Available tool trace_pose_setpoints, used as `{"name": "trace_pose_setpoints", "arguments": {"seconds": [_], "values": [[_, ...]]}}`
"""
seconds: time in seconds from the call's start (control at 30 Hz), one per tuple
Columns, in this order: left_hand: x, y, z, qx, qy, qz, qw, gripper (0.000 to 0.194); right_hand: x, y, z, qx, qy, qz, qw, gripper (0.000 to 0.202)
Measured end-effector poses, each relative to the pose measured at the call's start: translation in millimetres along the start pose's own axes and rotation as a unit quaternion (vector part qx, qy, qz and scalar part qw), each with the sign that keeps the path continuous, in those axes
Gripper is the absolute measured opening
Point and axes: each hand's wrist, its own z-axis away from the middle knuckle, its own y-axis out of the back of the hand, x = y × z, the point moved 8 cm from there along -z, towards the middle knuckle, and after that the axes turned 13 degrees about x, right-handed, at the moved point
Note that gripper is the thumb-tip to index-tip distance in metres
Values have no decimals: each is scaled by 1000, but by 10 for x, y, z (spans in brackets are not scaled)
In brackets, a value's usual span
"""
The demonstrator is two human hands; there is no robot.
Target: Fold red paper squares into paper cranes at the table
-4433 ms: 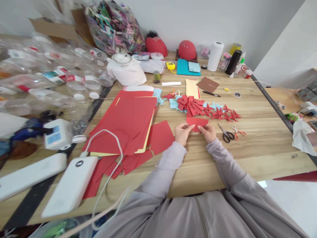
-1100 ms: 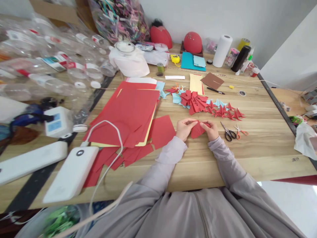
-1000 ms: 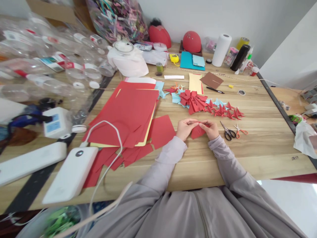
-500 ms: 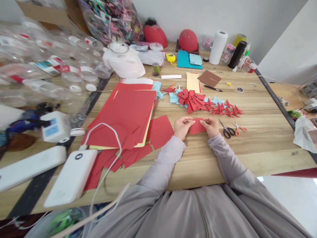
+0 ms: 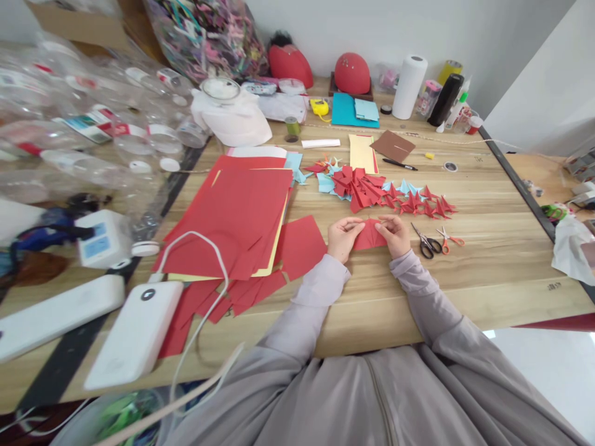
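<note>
- Bottles (image 5: pixel 93 133) crowd the table's far left, reaching its dark strip (image 5: pixel 77 350).
- The power bank (image 5: pixel 134 334) lies near the front edge, its white cable (image 5: pixel 218 251) looping over the red stack.
- The red stack (image 5: pixel 232 217) has uneven edges; small red pieces poke out below it, and a red square (image 5: pixel 302 248) extends from its right side, its right corner near the left hand.
- The left hand (image 5: pixel 343 240) pinches the paper's left side, thumb against fingers, almost closed.
- The paper (image 5: pixel 370 236), red and creased, is between the hands, just on the person's side of the folded pile (image 5: pixel 362 189).
- The right hand (image 5: pixel 394 236) pinches the paper's right side, also nearly closed.
- Between the sleeves, bare wood runs to the front edge.
- The black scissors (image 5: pixel 427 246) and orange scissors (image 5: pixel 446 246) lie just right of the right hand.
- Beyond them, bare wood spreads to the table's (image 5: pixel 502 260) right edge.
</note>
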Motion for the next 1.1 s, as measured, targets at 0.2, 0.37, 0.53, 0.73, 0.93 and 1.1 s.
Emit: {"name": "trace_pose_setpoints", "arguments": {"seconds": [0.2,0.37,0.53,0.73,0.93,1.1], "values": [[90,-70,39,-40,-17,14,999,40,-31,32,-14,26,32,19,999,30],[107,-91,61,-53,-40,-34,997,21,12,51,-33,28,18,-4,999,26],[118,-55,41,-45,-42,-41,997,21,40,42,-29,3,-4,-12,1000,27],[164,-51,47,-55,-46,-35,997,27,42,15,-23,-24,2,-10,1000,28],[158,-54,48,-63,-41,-34,997,27,52,-6,-28,-35,9,-10,999,29],[140,-61,54,-66,-41,-59,995,24,29,9,-38,-18,3,-10,1000,20]]}}
